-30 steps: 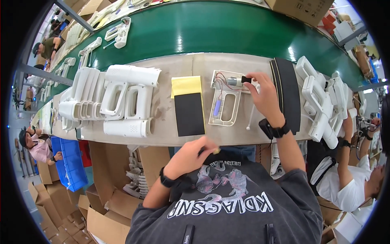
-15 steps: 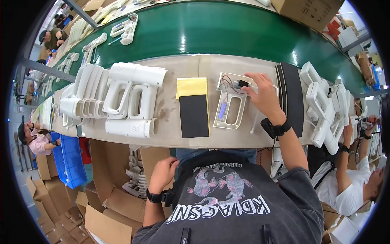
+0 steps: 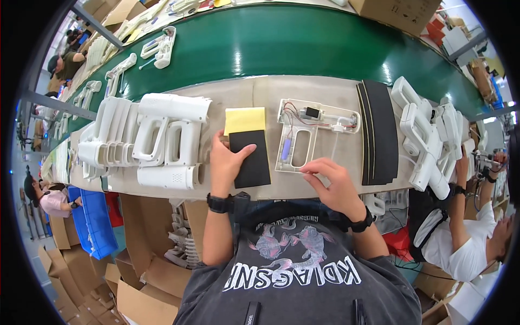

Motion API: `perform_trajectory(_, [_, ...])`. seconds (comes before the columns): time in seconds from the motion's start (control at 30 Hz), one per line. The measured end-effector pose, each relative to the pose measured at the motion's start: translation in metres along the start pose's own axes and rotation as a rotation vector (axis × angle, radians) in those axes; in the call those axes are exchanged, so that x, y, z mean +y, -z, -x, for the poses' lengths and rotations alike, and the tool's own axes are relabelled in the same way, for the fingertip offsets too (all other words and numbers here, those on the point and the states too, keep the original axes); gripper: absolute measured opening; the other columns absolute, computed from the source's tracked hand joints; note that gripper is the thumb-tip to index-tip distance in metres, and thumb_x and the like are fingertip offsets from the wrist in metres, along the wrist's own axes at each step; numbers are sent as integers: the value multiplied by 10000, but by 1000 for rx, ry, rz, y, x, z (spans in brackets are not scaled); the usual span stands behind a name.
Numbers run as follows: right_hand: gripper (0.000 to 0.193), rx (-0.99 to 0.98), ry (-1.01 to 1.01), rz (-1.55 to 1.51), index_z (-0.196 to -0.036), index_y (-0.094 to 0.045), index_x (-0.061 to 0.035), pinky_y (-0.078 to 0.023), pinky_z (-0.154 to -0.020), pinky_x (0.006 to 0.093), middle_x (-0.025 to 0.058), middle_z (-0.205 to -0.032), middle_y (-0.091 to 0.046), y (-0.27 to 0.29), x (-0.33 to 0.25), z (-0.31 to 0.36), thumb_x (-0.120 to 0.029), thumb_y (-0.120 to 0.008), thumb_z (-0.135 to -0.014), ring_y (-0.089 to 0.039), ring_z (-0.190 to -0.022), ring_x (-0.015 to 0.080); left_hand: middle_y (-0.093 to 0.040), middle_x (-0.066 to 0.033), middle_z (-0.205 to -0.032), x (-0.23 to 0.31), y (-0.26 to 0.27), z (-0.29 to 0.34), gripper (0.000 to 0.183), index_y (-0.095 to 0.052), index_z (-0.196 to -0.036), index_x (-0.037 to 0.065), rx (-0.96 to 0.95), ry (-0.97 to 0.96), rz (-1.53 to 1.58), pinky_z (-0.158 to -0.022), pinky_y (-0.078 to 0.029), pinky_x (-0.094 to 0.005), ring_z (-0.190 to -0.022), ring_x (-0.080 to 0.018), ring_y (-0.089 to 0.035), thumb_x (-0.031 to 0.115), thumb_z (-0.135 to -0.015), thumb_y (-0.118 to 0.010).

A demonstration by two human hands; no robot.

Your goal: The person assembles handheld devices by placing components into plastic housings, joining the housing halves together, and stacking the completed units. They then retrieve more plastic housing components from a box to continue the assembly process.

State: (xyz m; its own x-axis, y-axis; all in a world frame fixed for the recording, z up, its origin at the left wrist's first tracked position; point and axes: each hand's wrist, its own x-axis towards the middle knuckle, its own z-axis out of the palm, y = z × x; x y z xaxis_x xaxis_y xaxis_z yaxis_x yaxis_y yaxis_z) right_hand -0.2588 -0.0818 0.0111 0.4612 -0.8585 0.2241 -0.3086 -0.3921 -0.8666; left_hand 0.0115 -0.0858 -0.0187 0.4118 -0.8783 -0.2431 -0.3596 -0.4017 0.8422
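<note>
My left hand [image 3: 225, 167] grips the left side of a black foam sheet [image 3: 252, 162], its thumb on top and its other fingers at the edge. Under the sheet's upper end, a yellow sheet [image 3: 245, 119] shows. My right hand [image 3: 337, 188] is at the lower edge of an open white handheld-device shell [image 3: 277, 141]. Its thumb and forefinger are slightly apart, with nothing visible between them. Inside the shell lie red wires [image 3: 292, 111], a small black block [image 3: 312, 112] and a purple cylinder [image 3: 285, 149]. A pale cable [image 3: 333, 143] runs down from the shell's right part.
White shell halves [image 3: 154, 141] stand stacked at left. Long black foam strips [image 3: 379, 132] and assembled white devices [image 3: 425, 135] lie at right. Beyond the table runs a green conveyor [image 3: 227, 49] carrying more white parts. A cardboard box [image 3: 146, 225] sits below; a co-worker [image 3: 449, 238] is at right.
My left hand has risen from beside my body onto the black foam sheet, which now sits slightly tilted. My right hand has moved from the shell's upper right down to its lower edge.
</note>
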Motion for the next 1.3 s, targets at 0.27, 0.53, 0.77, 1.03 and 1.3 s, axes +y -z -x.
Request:
perform_trajectory(0.27, [166,47,17,-116,-1019,-703,-15,-533,-730,282,110,-965,-682,-9,-8,-20,47,-686,-866,-671,-846,215,-690,-90,-1133,8,29,53,413,-576,-1262,-40,-324,18,542,-857,-542,-296,-986,-143,-657,103,-908,-735])
perform_trajectory(0.53, [261,-48,186,-52,-1053,-705,-31,-535,-723,298,72,-1019,-643,-31,-18,-36,23,-766,-805,-648,-841,204,-680,-85,-1168,17,20,86,403,-569,-1266,-35,-346,51,575,-876,-546,-284,-1003,-123,-658,67,-909,-725])
perform_trajectory(0.77, [283,-125,78,-96,-1090,-724,-13,-531,-750,311,85,-1000,-651,-25,-13,-22,8,-770,-811,-646,-856,211,-683,-85,-1169,16,23,89,431,-563,-1275,-39,-423,-92,424,-911,-531,-297,-1045,-144,-653,33,-885,-733])
perform_trajectory(1.03, [222,-234,-92,-391,-1091,-705,-4,-514,-810,313,89,-1004,-668,-3,5,-22,-21,-717,-870,-649,-865,199,-686,-83,-1169,14,41,91,416,-586,-1260,-27,-573,-47,381,-955,-500,-310,-1076,-148,-637,50,-882,-741])
perform_trajectory(1.3, [363,-171,328,403,-1124,-680,-54,-510,-901,386,82,-1089,-611,-9,36,-59,65,-646,-782,-581,-1034,283,-503,-191,-1335,6,17,31,756,-384,-1436,-13,287,-343,-125,-976,-494,-373,-1228,-290,-540,167,-836,-808])
